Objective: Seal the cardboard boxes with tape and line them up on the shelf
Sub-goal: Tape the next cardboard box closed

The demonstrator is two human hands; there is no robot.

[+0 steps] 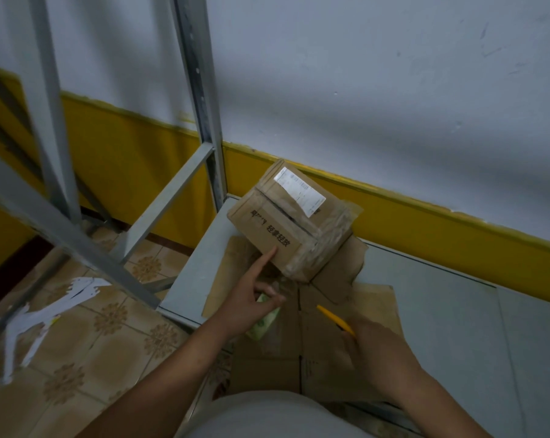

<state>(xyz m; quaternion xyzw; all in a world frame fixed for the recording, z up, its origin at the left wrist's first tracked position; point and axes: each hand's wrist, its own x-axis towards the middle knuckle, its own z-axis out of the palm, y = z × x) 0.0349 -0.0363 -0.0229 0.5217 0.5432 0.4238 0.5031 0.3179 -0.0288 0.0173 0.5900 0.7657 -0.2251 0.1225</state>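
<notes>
A small taped cardboard box [291,218] with a white label sits at the back left corner of the grey shelf board [441,289], on flattened cardboard [330,314]. My left hand [251,297] touches the box's near edge with its index finger while its other fingers hold a roll of tape [264,324] with a greenish core. My right hand [374,346] grips a yellow cutter [335,320], held over the flattened cardboard, apart from the box.
A grey metal shelf post [201,99] and a crossbar [169,197] rise to the left of the box. The white and yellow wall [425,216] runs behind the shelf. Torn white paper scraps [46,314] lie on the tiled floor at the left.
</notes>
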